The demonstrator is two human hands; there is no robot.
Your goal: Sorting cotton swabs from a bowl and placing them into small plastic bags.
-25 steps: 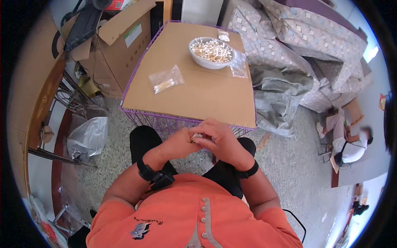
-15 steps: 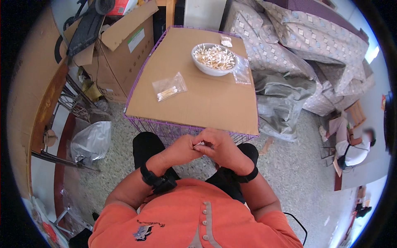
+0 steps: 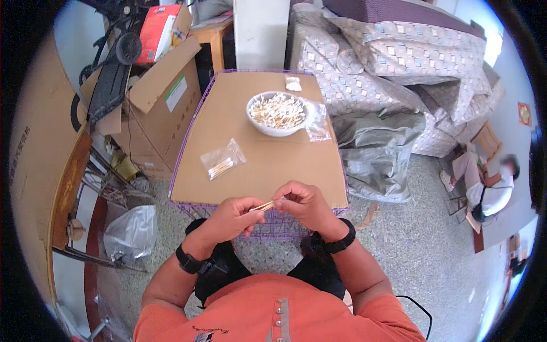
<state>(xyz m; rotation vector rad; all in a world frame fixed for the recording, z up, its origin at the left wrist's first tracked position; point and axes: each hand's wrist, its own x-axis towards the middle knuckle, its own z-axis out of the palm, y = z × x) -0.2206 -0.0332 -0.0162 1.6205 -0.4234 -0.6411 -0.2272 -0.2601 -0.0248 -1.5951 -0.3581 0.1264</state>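
Both hands at table (image 3: 188, 171) edge: left hand (image 3: 231, 219) & right hand (image 3: 305, 205) pinch small bundle of sticks (image 3: 263, 206) betw. fingertips. Bowl (image 3: 277, 114) well apart.

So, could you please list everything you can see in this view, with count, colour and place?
table: one, brown top with purple edge, centre
bowl: one, white, full of pale sticks, far right of the table
bags: three, clear; one holding sticks at left middle, one beside the bowl, one small at the far edge
boxes: two, brown cardboard, left of the table
red box: one, top left
plastic sack: one, clear, floor at lower left
cushions: several, patterned grey, upper right
grey cover: one, right of the table
seated person: one, far right
sticks: a few, pale, held between both hands
left hand: fingers on the sticks
right hand: fingers on the sticks
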